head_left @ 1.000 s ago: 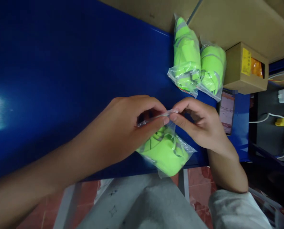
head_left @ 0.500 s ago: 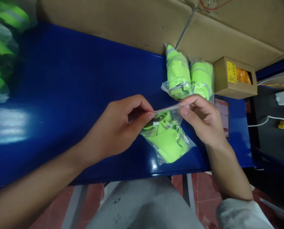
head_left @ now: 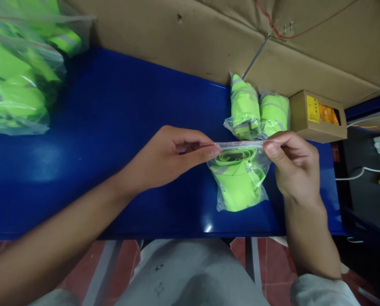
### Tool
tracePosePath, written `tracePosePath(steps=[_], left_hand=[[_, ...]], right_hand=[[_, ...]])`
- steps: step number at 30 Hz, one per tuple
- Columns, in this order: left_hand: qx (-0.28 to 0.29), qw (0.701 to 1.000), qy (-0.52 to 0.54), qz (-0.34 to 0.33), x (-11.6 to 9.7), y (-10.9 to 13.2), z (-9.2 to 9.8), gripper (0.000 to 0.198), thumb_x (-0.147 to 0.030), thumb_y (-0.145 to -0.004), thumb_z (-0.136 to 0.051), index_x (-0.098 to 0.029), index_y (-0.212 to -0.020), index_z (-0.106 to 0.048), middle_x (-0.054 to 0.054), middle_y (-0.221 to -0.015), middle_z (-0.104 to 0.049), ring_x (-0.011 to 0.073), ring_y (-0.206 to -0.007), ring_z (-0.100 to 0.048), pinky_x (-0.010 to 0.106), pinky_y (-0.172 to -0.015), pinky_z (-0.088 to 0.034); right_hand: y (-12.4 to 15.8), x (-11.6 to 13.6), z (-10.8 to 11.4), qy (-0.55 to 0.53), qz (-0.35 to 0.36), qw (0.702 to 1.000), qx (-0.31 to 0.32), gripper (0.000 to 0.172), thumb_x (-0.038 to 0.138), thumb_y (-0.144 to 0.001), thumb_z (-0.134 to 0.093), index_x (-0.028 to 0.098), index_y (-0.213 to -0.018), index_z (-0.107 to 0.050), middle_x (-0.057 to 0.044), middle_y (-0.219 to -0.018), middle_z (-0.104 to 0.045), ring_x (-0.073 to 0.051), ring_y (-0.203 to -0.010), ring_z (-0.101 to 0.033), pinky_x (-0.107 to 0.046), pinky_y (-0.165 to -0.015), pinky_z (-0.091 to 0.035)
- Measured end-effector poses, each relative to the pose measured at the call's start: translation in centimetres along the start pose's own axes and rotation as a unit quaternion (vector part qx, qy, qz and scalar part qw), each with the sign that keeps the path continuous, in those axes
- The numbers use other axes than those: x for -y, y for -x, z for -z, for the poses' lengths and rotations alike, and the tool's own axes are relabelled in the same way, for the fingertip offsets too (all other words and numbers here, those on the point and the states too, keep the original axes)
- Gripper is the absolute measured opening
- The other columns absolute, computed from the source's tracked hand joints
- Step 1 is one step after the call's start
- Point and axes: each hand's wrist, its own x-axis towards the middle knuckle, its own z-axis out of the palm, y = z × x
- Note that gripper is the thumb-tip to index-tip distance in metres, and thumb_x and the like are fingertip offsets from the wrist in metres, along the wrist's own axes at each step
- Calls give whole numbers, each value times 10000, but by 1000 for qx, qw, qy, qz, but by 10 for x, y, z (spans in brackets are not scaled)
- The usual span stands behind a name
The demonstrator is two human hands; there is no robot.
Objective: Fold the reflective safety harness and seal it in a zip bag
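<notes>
A clear zip-lock bag [head_left: 264, 193] hangs between my hands over the blue table, its top edge stretched straight. Inside it is a rolled neon-yellow cloth with grey reflective strips, likely a safety vest [head_left: 239, 185]. My left hand [head_left: 173, 157] pinches the left end of the bag's top edge between thumb and forefinger. At the right end of the same edge, my right hand [head_left: 293, 163] pinches with thumb and bent fingers. Whether the zip strip is sealed along its whole length I cannot tell.
Two similar filled bags [head_left: 245, 106] stand against the cardboard wall [head_left: 164, 38]. Beside them is a brown box [head_left: 317, 117] with orange contents. More bagged neon items [head_left: 17, 85] are heaped at the left on the blue table [head_left: 129, 97]. White cable [head_left: 352, 176] runs at the far right.
Both hands and the bag have shifted right in view, and the bag's top edge is now pulled straighter and more level. My view has moved, showing more of the left heap.
</notes>
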Motion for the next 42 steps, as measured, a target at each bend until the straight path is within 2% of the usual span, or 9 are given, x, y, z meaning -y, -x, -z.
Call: tracePosePath(steps=[6, 12, 15, 20, 26, 31, 37, 39, 42], left_hand=[[-109, 992, -44, -40, 4, 4, -6, 154, -385, -940, -800, -273, -848, -852, -18, -780, -782, 159, -717, -670, 284, -664, -483], [-159, 980, -63, -102, 3, 6, -8, 180, -346, -970, -785, -274, -811, -830, -30, -704, -731, 127, -641, -614, 291, -603, -431], [-149, 982, -1, -116, 7, 2, -7, 153, -371, -966, -792, -255, -877, -840, -6, -814, -760, 131, -738, -633, 277, -653, -451], [-83, 981, 173, -32, 13, -1, -11, 170, -379, -857, -901, -256, -963, -851, 1, -884, -763, 130, -796, -657, 245, -723, -513], [-26, 992, 122, -12, 13, 3, -15, 57, -311, -872, -876, -275, -911, -857, 24, -971, -778, 167, -836, -696, 280, -740, -552], [-49, 995, 81, 10, 11, 8, -17, 119, -367, -881, -854, -265, -830, -818, 34, -893, -743, 181, -775, -668, 300, -674, -542], [-21, 994, 99, 48, 10, 8, -21, 157, -379, -880, -853, -239, -833, -802, 36, -871, -767, 193, -802, -702, 297, -703, -579], [-36, 993, 104, 38, 11, 7, -21, 153, -372, -881, -858, -245, -954, -812, 38, -952, -783, 199, -862, -728, 297, -744, -598], [-28, 987, 157, 25, 14, 6, -20, 500, -421, -841, -895, -294, -1292, -721, 64, -1184, -773, 247, -1066, -752, 325, -849, -631]], right_hand=[[-1, -5, -6, -70, -38, 997, -6, 211, 434, -903, -855, 273, -834, -737, 47, -726, -603, -119, -642, -485, -278, -574, -378], [-5, -8, -8, -109, -82, 990, 40, 294, 550, -892, -836, 269, -843, -767, 33, -760, -666, -135, -679, -584, -303, -664, -496], [-4, -11, -8, -91, -64, 994, 20, 272, 518, -912, -827, 276, -811, -754, 34, -732, -656, -137, -668, -584, -305, -650, -493], [6, -2, -17, -18, 52, 998, -4, 231, 461, -992, -747, 292, -842, -702, 4, -787, -672, -165, -718, -613, -341, -661, -506], [12, 8, -24, 66, 192, 978, 55, 105, 190, -979, -724, 264, -926, -671, 6, -817, -690, -171, -759, -650, -357, -715, -526], [12, 10, -23, 63, 161, 978, 117, 134, 199, -936, -790, 269, -1011, -703, -7, -904, -747, -182, -820, -682, -358, -752, -540], [12, 8, -22, 83, 168, 976, 114, 71, 208, -978, -731, 275, -984, -711, -16, -874, -735, -197, -804, -688, -378, -726, -550], [12, 7, -20, 96, 166, 978, 82, 64, 234, -972, -745, 292, -960, -721, -17, -855, -732, -208, -796, -687, -398, -741, -560], [11, 8, -20, 80, 134, 988, 1, 77, 322, -975, -762, 321, -914, -715, -24, -838, -731, -228, -792, -692, -428, -770, -576]])
